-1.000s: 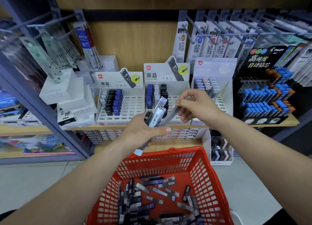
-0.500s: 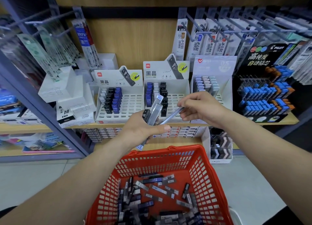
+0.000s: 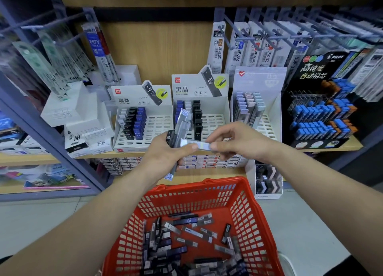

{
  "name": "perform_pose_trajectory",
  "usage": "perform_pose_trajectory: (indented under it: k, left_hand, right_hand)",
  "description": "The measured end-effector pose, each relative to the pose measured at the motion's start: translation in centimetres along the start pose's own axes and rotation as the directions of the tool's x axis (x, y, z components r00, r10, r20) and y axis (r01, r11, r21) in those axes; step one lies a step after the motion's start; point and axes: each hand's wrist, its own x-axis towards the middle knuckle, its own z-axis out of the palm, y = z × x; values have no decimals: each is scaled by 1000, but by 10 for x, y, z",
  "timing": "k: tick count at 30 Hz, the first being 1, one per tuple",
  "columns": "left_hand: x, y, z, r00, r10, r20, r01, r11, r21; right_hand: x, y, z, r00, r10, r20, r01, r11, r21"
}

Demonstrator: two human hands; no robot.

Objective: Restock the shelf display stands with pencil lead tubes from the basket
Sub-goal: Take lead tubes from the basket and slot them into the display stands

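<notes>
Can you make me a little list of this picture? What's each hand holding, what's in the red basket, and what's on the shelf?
left hand: grips a bunch of lead tubes, pointing upward
right hand: pinches a single tube, held sideways between both hands
basket: red, with many loose tubes inside
shelf: left stand, middle stand and right stand, all white, each partly filled

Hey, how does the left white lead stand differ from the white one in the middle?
The left stand runs white, black, blue columns left to right; the middle stand runs blue, white, black. The left stand shows in full; tubes in the left hand hide part of the middle stand. Both are white, marked HB 0.7, right slots empty.
</notes>
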Motion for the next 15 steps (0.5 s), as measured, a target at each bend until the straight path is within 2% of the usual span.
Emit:
perform_pose_trajectory:
  k: [2,6,12,15]
  left_hand:
    - [1,-2,1,1000,5,-5,-5,1000,-14]
    - [3,-3,0,1000,-10,9,10,1000,-24]
    - [6,-4,9,996,-49,70,47,999,26]
    - [5,-4,18,993,-56,100,55,998,19]
  right_hand:
    - [1,0,12,997,-18,78,25,996,-86]
    - [0,3,24,991,23,134,-15,998,-57]
    - [-11,7,-15,997,39,-74,-38,999,16]
    - [-14,14,-37,964,43,-261,-29,998,60]
